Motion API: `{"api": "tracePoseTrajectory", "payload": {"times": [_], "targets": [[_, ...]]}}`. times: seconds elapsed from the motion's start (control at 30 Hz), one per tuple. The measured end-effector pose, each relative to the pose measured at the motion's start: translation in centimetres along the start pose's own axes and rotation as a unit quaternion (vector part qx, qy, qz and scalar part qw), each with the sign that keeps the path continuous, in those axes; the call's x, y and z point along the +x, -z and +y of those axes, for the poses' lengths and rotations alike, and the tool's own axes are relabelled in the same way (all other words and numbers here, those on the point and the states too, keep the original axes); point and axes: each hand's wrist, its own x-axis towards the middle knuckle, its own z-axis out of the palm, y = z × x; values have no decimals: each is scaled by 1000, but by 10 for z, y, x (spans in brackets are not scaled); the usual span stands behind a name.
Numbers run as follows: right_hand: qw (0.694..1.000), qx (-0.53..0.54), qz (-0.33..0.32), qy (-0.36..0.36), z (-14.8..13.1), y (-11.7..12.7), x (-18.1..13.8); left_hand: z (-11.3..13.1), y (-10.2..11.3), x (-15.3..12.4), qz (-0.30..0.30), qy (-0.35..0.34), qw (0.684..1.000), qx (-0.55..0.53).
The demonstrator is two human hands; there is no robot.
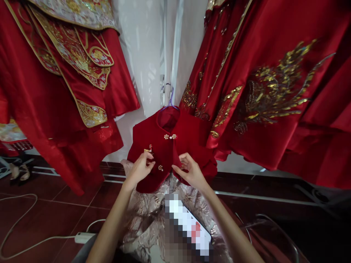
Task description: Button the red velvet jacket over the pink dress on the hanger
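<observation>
A short red velvet jacket hangs in front of me on a purple hanger. A beaded flower clasp joins its front at the neck, and below that the two front edges part. My right hand pinches the front edge on the right side, which is turned back a little. My left hand rests against the left front, thumb and fingers apart, just below a gold and red brooch. Beside its thumb is a beaded flower ornament on the velvet.
A phone with a lit, blurred screen lies below the jacket on shiny pinkish patterned fabric. Embroidered red garments hang at left and right. A white cable with a power strip and high-heeled shoes are on the tiled floor.
</observation>
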Motion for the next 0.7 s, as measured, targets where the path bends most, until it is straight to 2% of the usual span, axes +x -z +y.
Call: {"api": "tracePoseTrajectory", "payload": {"times": [0.03, 0.1, 0.2, 0.33, 0.5, 0.7], "targets": [[1000, 15, 0, 0, 0, -2, -1, -7, -1, 9, 53, 0, 999, 4], [999, 46, -6, -4, 2, -6, 0, -18, -6, 27, 108, 11, 994, -5], [998, 61, -8, -10, 9, -15, 6, -25, -13, 44, 147, 22, 988, -40], [999, 36, 16, -9, 18, -27, 25, -23, -20, 45, 192, 38, 978, -68], [1000, -20, 7, -13, 23, -41, 51, -19, -24, 38, 189, 29, 975, -117], [996, -84, 24, 9, 29, -53, 75, -22, -25, 42, 183, 47, 957, -219]]}}
